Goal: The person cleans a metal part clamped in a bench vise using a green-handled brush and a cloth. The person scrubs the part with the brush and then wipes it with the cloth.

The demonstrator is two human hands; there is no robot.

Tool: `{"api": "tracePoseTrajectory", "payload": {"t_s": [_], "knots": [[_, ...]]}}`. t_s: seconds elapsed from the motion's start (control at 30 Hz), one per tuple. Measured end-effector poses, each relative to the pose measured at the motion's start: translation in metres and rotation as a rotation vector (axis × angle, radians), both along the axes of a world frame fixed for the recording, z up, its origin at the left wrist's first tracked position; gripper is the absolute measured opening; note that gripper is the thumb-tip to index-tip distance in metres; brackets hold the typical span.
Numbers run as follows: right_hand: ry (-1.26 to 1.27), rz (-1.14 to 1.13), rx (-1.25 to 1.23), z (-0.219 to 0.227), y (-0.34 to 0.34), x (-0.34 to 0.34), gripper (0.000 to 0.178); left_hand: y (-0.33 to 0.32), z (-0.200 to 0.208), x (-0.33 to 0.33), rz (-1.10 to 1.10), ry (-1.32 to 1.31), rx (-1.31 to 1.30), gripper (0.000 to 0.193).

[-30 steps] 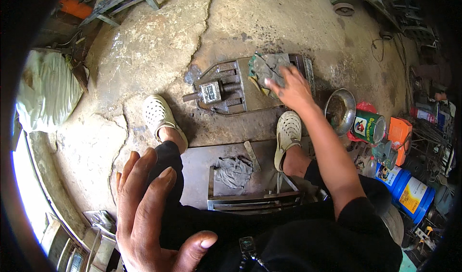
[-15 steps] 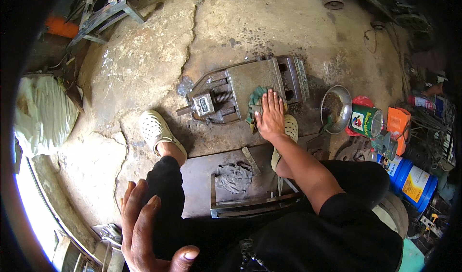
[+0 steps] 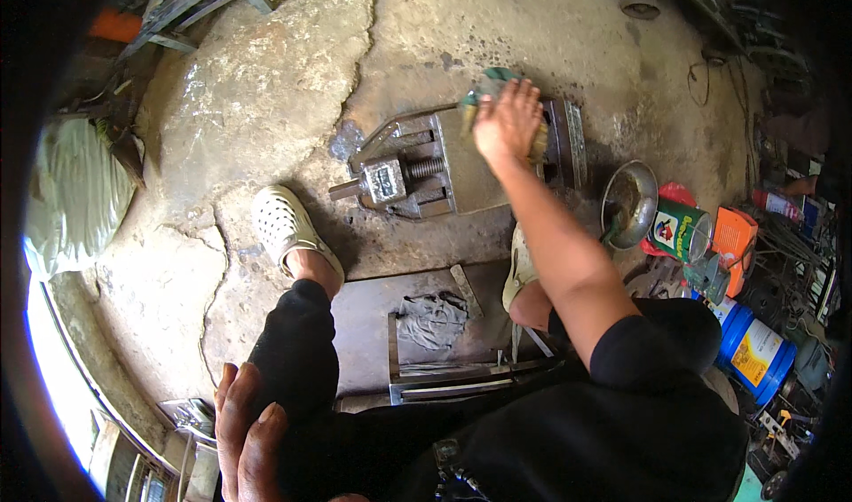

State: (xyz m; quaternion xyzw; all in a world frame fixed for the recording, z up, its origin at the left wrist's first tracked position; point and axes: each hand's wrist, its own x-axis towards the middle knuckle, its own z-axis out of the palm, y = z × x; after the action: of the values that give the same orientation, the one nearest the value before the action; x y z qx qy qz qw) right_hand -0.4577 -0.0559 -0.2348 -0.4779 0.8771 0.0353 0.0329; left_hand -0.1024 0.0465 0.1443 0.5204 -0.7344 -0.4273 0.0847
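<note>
A heavy metal machine vise [image 3: 461, 160] lies on the concrete floor in front of me, its screw block toward the left. My right hand [image 3: 512, 125] presses a green and tan rag [image 3: 495, 85] onto the vise's flat top plate, near its far edge. Much of the rag is hidden under my palm and slightly extended fingers. At the lower left my left hand [image 3: 244, 435] is raised near my knee, away from the vise. Its fingers are loosely stretched with nothing seen in them, and its lower part runs out of view.
Right of the vise stand a metal bowl [image 3: 628, 205], a green can [image 3: 679, 231], an orange case [image 3: 735, 240] and a blue bucket [image 3: 754, 351]. A grey cloth [image 3: 432, 320] lies on a metal plate between my feet. Metal frames stand at the far left.
My right hand has slid the rag away from me across the vise's plate, from its near side to the far edge. The left hand has dropped lower in view.
</note>
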Motion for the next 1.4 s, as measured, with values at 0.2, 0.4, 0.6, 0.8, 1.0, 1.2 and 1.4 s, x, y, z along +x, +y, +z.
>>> {"api": "tracePoseTrajectory", "payload": {"t_s": [0.2,0.4,0.6,0.8,1.0,1.2,1.4], "knots": [[-0.143,0.455,0.035,-0.004,0.04,0.067,0.064,-0.001,0.005,-0.015,-0.022,-0.063,-0.022,0.081],[-0.372,0.717,0.203,0.017,0.14,0.042,0.063,0.005,0.006,-0.017,-0.012,-0.037,-0.027,0.082],[-0.095,0.544,0.235,0.025,0.141,-0.035,0.061,0.006,0.002,-0.005,0.023,-0.031,0.006,0.083],[-0.086,0.0,-0.11,-0.016,0.037,0.001,0.065,0.007,0.003,0.0,-0.004,-0.002,0.03,0.083],[-0.199,0.814,0.188,0.011,0.08,0.01,0.065,0.006,0.002,-0.005,-0.029,0.019,0.017,0.085],[-0.049,0.875,0.261,0.027,0.063,-0.099,0.063,0.002,0.002,-0.009,-0.03,-0.045,0.029,0.084],[-0.043,0.309,0.071,0.013,0.049,-0.005,0.064,-0.002,0.003,-0.015,-0.09,-0.054,-0.026,0.083]]}}
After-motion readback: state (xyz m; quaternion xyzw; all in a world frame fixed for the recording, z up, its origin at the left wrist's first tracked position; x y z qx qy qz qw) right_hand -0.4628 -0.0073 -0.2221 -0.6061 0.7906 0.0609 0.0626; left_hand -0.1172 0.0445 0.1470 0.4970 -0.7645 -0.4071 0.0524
